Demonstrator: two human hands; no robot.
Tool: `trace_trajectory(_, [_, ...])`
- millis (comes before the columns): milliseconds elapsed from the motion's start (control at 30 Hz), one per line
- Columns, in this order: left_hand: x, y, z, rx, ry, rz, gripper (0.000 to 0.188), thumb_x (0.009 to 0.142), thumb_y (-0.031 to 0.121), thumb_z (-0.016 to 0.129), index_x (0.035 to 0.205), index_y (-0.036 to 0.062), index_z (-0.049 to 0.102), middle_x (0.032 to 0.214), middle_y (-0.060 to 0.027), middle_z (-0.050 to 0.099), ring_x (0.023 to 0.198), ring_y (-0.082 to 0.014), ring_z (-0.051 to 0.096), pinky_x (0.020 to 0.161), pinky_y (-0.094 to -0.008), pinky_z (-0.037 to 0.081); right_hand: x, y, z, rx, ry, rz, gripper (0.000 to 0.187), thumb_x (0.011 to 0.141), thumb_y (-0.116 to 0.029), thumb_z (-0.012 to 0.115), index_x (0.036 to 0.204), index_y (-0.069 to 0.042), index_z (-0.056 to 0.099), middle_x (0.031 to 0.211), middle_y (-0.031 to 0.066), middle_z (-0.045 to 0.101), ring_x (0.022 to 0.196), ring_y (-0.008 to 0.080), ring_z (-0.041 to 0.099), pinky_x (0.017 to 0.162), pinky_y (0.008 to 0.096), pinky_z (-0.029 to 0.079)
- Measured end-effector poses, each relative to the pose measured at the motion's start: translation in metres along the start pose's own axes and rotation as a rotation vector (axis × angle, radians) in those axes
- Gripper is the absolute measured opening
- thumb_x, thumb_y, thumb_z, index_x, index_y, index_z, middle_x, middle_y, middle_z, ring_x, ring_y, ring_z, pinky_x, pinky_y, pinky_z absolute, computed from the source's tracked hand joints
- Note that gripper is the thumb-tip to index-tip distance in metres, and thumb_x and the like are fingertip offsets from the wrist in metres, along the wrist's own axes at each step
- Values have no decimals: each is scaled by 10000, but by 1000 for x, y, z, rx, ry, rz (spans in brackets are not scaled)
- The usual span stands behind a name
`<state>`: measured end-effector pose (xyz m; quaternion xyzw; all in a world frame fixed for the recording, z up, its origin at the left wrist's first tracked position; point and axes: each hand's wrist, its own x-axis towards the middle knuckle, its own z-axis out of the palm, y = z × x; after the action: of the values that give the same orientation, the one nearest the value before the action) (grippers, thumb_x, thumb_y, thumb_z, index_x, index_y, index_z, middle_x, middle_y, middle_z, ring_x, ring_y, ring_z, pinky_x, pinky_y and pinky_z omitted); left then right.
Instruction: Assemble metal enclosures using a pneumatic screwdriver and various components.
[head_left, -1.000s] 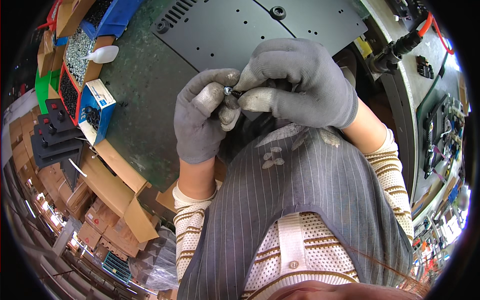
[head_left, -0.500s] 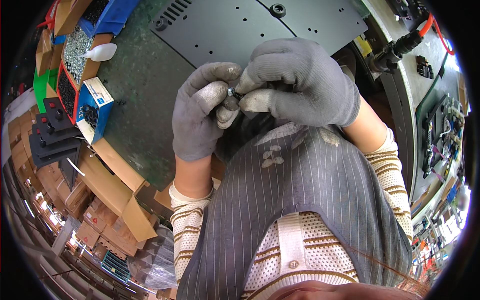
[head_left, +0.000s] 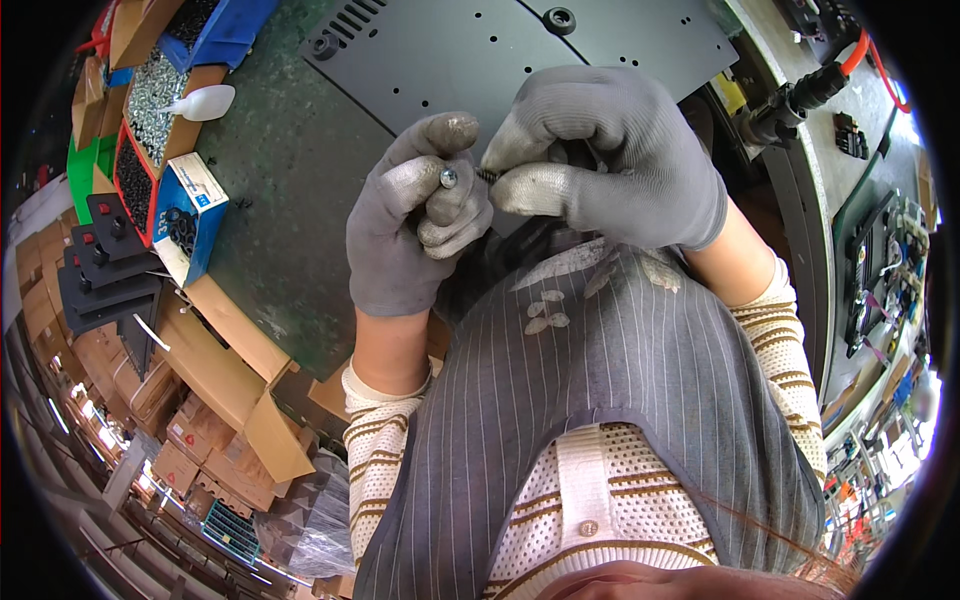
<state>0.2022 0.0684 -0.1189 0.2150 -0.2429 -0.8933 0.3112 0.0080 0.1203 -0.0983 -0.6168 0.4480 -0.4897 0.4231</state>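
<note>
Both my hands wear grey gloves with worn, pale fingertips and are raised before my apron. My left hand (head_left: 400, 225) is closed on a small silver screw (head_left: 448, 177), whose round head shows between the fingers. Just to its right, the thumb and forefinger of my right hand (head_left: 625, 165) pinch a small black part (head_left: 487, 174). Most of that part is hidden by the fingertips, so its kind cannot be told. Beyond the hands lies a dark grey metal panel (head_left: 450, 60) with small holes, slots and round black feet (head_left: 560, 20).
At the left stand a bin of silver screws (head_left: 150, 105), a red bin of black screws (head_left: 133, 178), a blue-and-white box (head_left: 192, 215) of black pieces and a white squeeze bottle (head_left: 205, 103). A black tool (head_left: 800, 100) with an orange hose lies at the right.
The silver screw has shifted a little left with my left hand, and its head now faces up. A small gap has opened between it and the black part in my right hand.
</note>
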Motion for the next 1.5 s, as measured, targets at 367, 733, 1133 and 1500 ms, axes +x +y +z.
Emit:
trace_trajectory(367, [-2, -2, 3, 11, 82, -25, 315, 877, 84, 468, 1144, -68, 538, 971, -140, 607, 558, -66, 482, 430, -172, 355, 1, 8, 6, 24, -23, -45, 122, 779, -93, 727, 858, -14, 677, 738, 50, 623, 645, 131, 590, 578, 260, 466])
trace_trajectory(733, [-4, 2, 0, 17, 41, -58, 306, 870, 65, 456, 1135, -60, 544, 896, -104, 627, 540, -41, 484, 433, -157, 359, 3, 3, 6, -62, -52, -39, 124, 755, -122, 735, 825, -35, 680, 741, 94, 621, 655, 230, 624, 590, 320, 488])
trace_trajectory(1133, [-1, -1, 8, 35, 227, -48, 327, 881, 74, 426, 1154, -75, 528, 845, -105, 638, 475, -30, 432, 395, -161, 336, 3, 4, 2, -204, -41, -178, 133, 755, -139, 722, 843, -58, 663, 763, 84, 602, 676, 254, 608, 592, 346, 473])
trace_trajectory(1500, [-2, 1, 2, 6, 63, -65, 310, 882, 53, 416, 1138, -78, 530, 843, -114, 629, 459, -14, 404, 390, -139, 319, 4, 4, 2, -91, -86, -71, 109, 759, -114, 726, 836, -55, 676, 738, 70, 597, 648, 216, 600, 575, 325, 469])
